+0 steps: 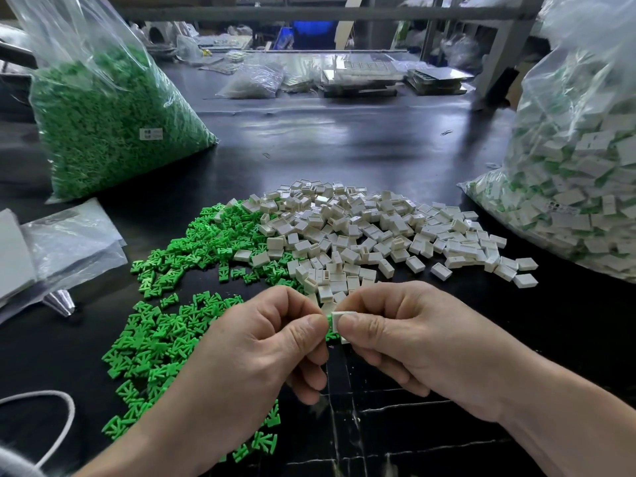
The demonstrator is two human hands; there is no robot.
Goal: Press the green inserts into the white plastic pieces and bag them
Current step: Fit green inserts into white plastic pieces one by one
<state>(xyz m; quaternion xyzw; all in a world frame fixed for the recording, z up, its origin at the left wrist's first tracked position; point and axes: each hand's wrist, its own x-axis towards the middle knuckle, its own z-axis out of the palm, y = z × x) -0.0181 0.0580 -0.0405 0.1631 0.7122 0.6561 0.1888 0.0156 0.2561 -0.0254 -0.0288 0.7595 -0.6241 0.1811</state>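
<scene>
Left hand (261, 342) pinches green insert (330, 335); right hand (406, 342) pinches white piece (344, 316); worktop (344, 139) stretches toward 12 o'clock.

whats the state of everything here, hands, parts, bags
left hand, pinching the held insert
right hand, pinching the held white piece
held insert, against held white piece, depth unclear
loose green inserts, scattered on table
loose white pieces, heaped
green bag, standing, filled with inserts
right bag, holding assembled pieces
</scene>
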